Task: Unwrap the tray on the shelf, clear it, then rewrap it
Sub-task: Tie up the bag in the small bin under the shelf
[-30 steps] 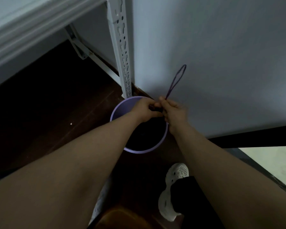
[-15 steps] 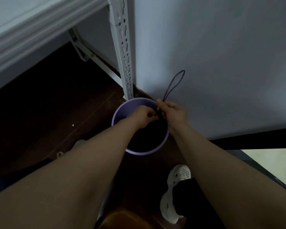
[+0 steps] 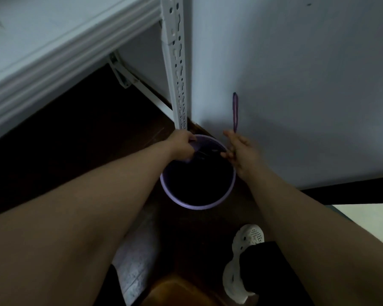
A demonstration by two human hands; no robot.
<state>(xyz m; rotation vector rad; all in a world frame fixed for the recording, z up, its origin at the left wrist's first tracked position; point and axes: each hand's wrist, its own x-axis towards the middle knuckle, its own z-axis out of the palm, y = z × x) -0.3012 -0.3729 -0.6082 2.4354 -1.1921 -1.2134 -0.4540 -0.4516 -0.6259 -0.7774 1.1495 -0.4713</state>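
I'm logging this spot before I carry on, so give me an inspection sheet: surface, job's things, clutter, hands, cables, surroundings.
Surface: dark wooden floor.
Job's things: tray not in view; purple bin, dark inside, stands on the floor by the wall.
Clutter: white shoe on the floor near the bin.
Hands: left hand grips the purple bin at its far-left rim; right hand pinches a purple loop that stands upright.
Cables: nothing seen.
Surroundings: white shelf post beside the bin, pale wall behind.
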